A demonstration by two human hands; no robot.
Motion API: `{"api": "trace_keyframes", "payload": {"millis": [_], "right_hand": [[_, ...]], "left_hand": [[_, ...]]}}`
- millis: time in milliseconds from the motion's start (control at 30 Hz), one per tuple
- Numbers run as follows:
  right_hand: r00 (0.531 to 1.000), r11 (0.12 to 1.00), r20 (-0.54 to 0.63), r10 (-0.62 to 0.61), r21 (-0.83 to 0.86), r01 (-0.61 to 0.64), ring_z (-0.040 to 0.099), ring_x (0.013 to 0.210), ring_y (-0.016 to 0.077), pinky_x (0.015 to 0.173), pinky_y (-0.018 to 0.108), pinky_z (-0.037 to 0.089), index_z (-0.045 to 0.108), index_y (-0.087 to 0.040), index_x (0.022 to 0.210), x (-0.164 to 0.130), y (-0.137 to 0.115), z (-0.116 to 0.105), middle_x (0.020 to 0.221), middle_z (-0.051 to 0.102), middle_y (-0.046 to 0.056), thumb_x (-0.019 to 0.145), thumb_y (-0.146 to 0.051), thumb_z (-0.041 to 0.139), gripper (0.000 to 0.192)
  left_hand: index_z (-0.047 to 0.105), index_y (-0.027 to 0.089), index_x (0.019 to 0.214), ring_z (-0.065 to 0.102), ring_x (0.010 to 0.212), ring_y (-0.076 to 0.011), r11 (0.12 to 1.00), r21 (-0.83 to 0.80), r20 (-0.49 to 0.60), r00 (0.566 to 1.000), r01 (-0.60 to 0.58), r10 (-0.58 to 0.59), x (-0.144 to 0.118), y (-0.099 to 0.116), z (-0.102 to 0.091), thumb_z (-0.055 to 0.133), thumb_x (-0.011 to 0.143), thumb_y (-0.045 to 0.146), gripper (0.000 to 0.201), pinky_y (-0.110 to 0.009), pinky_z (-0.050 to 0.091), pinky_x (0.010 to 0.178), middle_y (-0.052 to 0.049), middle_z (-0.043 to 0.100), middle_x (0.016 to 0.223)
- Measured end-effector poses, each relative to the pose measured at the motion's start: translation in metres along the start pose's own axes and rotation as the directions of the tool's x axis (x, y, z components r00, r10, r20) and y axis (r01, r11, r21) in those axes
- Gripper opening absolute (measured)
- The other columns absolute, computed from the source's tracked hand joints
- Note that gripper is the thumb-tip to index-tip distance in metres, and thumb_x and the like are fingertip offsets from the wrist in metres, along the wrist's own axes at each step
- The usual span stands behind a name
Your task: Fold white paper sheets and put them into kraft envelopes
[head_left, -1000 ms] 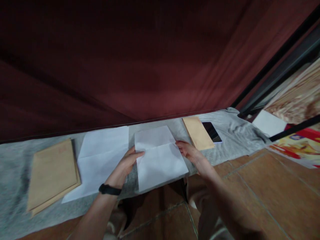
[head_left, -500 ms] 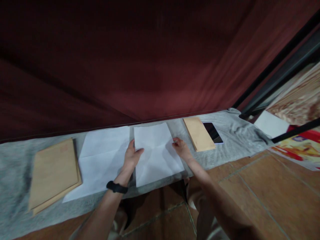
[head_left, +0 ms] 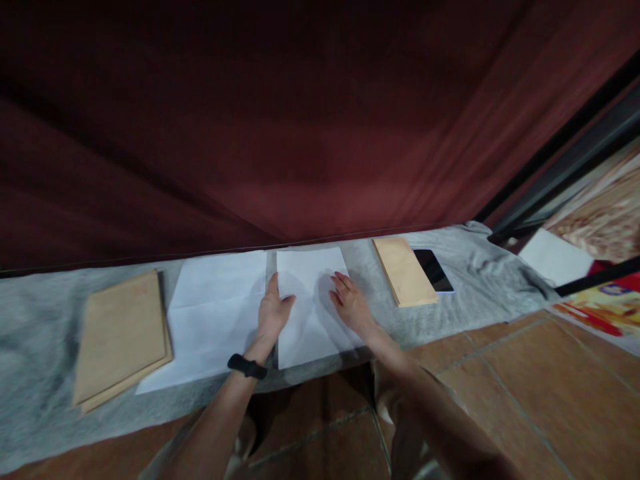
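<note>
A white sheet of paper (head_left: pixel 311 333) lies between my two hands on a grey cloth (head_left: pixel 395 333). My left hand (head_left: pixel 274 310) is at the sheet's left edge, fingers stretched forward and thumb out over the paper. Over the sheet's right side is my right hand (head_left: pixel 351 307), fingers spread, casting a shadow on it; whether it presses on the paper is hard to tell. More white paper with a fold line (head_left: pixel 215 320) lies to the left, partly under brown envelopes (head_left: pixel 123 333). A dark band (head_left: pixel 247 366) circles my left wrist.
Right of my hands are narrow tan envelopes (head_left: pixel 406 272), overlapping a dark phone (head_left: pixel 434 270). A dark red curtain (head_left: pixel 300 147) hangs behind the cloth. Black bars (head_left: pixel 565 153) and a colourful printed sheet (head_left: pixel 607 300) are at the right. Brown tiles (head_left: pixel 545 373) cover the floor.
My right hand has let go of the sheet's right edge and moved inward over the paper, its fingers spreading. The sheet lies flatter. The whole view has shifted slightly.
</note>
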State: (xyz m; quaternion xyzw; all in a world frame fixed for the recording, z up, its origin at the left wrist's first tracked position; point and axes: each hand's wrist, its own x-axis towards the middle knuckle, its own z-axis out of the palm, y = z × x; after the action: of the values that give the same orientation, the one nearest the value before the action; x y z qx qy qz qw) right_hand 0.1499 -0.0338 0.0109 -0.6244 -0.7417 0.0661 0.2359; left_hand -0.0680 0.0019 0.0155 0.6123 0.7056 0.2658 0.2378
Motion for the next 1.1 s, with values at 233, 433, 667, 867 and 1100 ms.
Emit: {"api": "trace_keyframes", "payload": {"millis": [233,433,667,867,1100], "right_hand": [[0.987,0.983,0.125,-0.105,-0.137,0.122,0.037,0.151,0.0281,0.124,0.05,0.028,0.047,-0.022,0.153,-0.012,-0.017,0.025,0.163,0.039,0.01,0.107,-0.041,0.045,0.05],[0.988,0.974,0.112,-0.102,-0.188,0.122,0.037,0.151,0.0286,0.124,0.05,0.028,0.045,-0.023,0.155,-0.012,-0.018,0.027,0.165,0.037,0.009,0.107,-0.041,0.043,0.051],[0.984,0.963,0.128,-0.123,-0.222,0.15,0.036,0.151,0.0275,0.124,0.048,0.027,0.042,-0.023,0.157,-0.013,-0.016,0.027,0.165,0.036,0.007,0.105,-0.028,0.046,0.052],[0.994,0.964,0.073,-0.075,-0.251,0.092,0.039,0.149,0.0273,0.122,0.048,0.03,0.045,-0.026,0.155,-0.011,-0.002,0.022,0.163,0.039,0.006,0.107,-0.036,0.04,0.049],[0.995,0.955,0.097,0.004,-0.296,0.024,0.039,0.15,0.0294,0.123,0.05,0.027,0.042,-0.022,0.157,-0.012,0.021,0.011,0.165,0.034,0.008,0.109,-0.042,0.035,0.052]], "left_hand": [[0.034,0.015,0.157,0.072,0.11,-0.0313,0.953,0.303,0.071,0.997,0.007,-0.03,-0.019,0.022,-0.019,0.059,0.094,0.027,0.069,-0.042,0.056,0.094,-0.017,0.072,0.125],[0.051,0.011,0.147,0.051,0.139,-0.0341,0.844,0.429,-0.066,0.921,-0.321,0.384,-0.032,0.028,-0.004,0.041,0.102,0.028,0.049,-0.049,0.044,0.112,-0.021,0.054,0.148],[0.041,0.013,0.156,0.028,0.155,-0.0305,0.753,0.405,0.189,0.853,-0.519,0.486,-0.042,0.017,0.038,0.03,0.106,0.043,0.059,-0.054,0.025,0.125,-0.016,0.038,0.164],[0.036,0.011,0.158,0.027,0.156,-0.0299,0.719,0.512,0.157,0.874,-0.47,0.46,-0.042,0.002,0.035,0.031,0.104,0.052,0.068,-0.053,0.022,0.127,-0.017,0.033,0.165],[0.036,0.007,0.158,0.031,0.154,-0.0305,0.738,0.501,0.135,0.884,-0.451,0.448,-0.035,-0.013,0.025,0.035,0.102,0.057,0.075,-0.049,0.026,0.126,-0.019,0.034,0.164]]}}
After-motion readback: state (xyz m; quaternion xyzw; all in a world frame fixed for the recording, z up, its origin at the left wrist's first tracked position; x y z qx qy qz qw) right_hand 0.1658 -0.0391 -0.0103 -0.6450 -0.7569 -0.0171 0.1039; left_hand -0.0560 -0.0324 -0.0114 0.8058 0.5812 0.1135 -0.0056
